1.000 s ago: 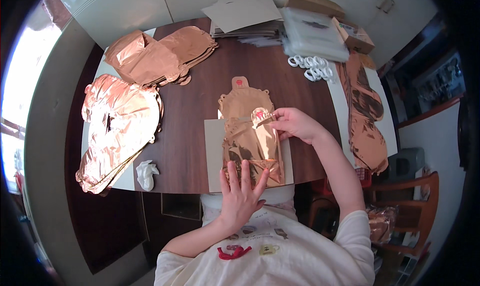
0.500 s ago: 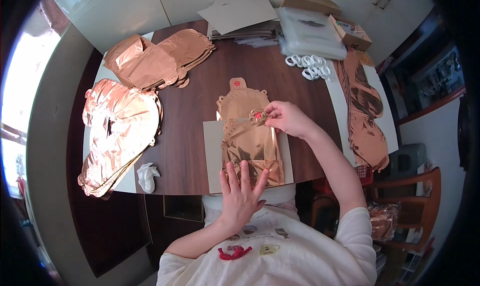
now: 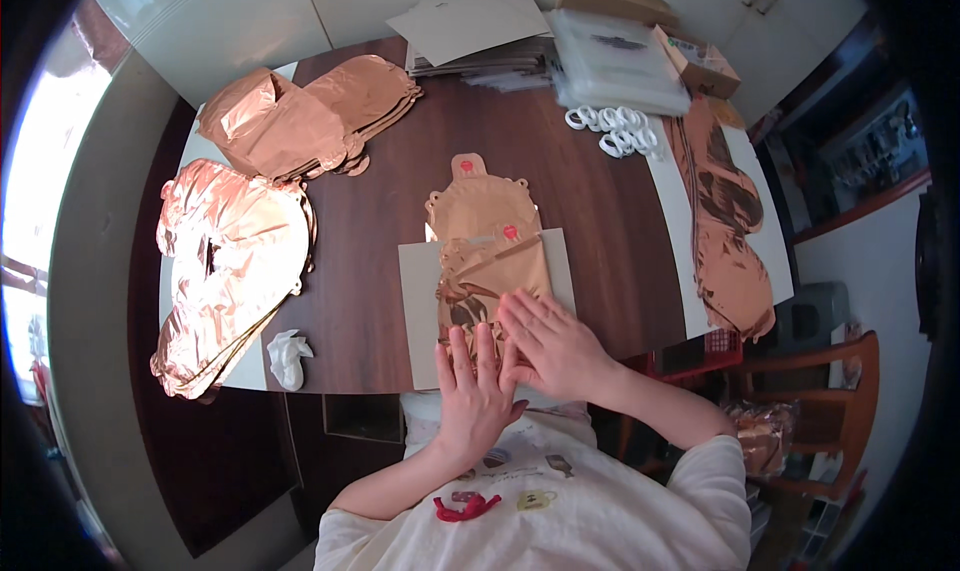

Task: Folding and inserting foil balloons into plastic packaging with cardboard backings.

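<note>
Your left hand (image 3: 473,401) and right hand (image 3: 558,356) lie open on the folded copper foil (image 3: 518,266)

Your left fingers are straight and spread over the foil's near part; your right fingers are straight, closer together, and slant across its right side. Neither of your hands grips anything, and your two hands meet at the right thumb. Under your fingers, the folded copper foil lies on a pale card (image 3: 420,316) at the middle of the table's (image 3: 375,241) near edge. A rounded foil end (image 3: 480,201) with a tab shows past the card's far edge; you cannot tell from here whether it belongs to the same piece.

On your left, one foil stack (image 3: 265,126) sits toward the far left corner and a shinier foil pile (image 3: 245,221) along the left edge, with a crumpled white tissue (image 3: 288,359) by the near left corner. Stacked cards (image 3: 470,26) and clear plastic bags (image 3: 620,66) line the far edge, white rings (image 3: 618,131) just before the bags. More copper foil sheets (image 3: 735,271) run along the right edge.
</note>
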Action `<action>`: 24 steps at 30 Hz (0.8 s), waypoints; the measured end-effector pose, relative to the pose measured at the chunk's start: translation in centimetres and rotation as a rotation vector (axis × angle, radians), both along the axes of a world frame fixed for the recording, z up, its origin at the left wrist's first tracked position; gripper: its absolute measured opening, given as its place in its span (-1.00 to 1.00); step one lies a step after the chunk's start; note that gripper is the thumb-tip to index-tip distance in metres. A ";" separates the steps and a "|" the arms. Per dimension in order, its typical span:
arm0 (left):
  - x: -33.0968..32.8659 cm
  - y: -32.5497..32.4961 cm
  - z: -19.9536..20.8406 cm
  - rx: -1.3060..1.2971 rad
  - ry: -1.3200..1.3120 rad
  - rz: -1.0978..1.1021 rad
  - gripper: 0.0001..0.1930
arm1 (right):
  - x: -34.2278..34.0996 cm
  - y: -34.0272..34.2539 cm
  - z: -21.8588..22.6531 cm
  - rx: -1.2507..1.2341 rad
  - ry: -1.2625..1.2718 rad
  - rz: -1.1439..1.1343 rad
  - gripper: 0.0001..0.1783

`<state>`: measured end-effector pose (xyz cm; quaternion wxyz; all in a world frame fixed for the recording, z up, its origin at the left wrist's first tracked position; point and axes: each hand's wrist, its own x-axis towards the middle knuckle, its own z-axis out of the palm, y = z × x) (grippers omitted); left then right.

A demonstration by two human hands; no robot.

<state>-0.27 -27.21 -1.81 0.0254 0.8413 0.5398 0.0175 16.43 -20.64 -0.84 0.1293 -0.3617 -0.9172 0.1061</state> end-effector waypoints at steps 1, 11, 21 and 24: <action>0.0 0.0 0.0 0.017 -0.007 0.000 0.07 | 0.2 0.2 0.0 -0.057 -0.015 -0.030 -0.23; 0.0 0.2 0.2 0.054 0.004 -0.009 0.04 | 1.6 5.9 -0.8 0.048 -0.188 -0.120 -0.17; 0.0 0.1 -0.2 0.060 -0.020 -0.019 0.11 | 1.3 10.7 -1.8 0.173 -0.208 -0.272 -0.25; 0.0 0.1 -0.2 0.078 -0.021 -0.018 0.11 | 1.3 12.3 -1.5 0.318 -0.173 -0.328 -0.22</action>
